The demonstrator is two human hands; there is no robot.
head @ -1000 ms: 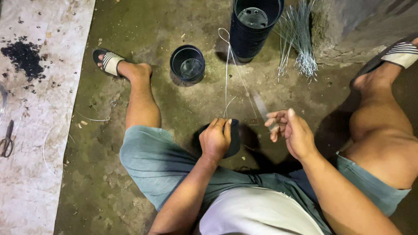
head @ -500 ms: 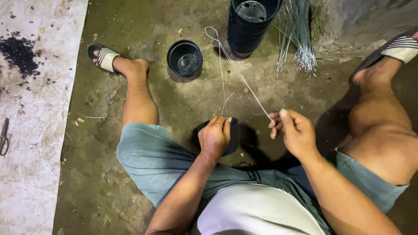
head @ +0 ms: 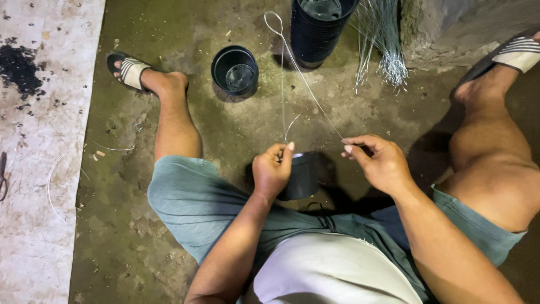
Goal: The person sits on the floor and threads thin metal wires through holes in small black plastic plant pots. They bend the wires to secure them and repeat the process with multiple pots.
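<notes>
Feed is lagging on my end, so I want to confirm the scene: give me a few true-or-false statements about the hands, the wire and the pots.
1. The left hand grips a small black pot. True.
2. The right hand pinches a thin wire. True.
3. The wire's far end is straight. False: it ends in a loop near the stack of black pots.
4. The single black pot on the ground lies on its side. False: it stands upright, open end up.
5. A bundle of wires lies beside the stack. True.

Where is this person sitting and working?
Probably a plant nursery or garden work area, on a bare concrete floor. A stack of black plant pots, a bundle of wires and spilled soil point to that.
</notes>
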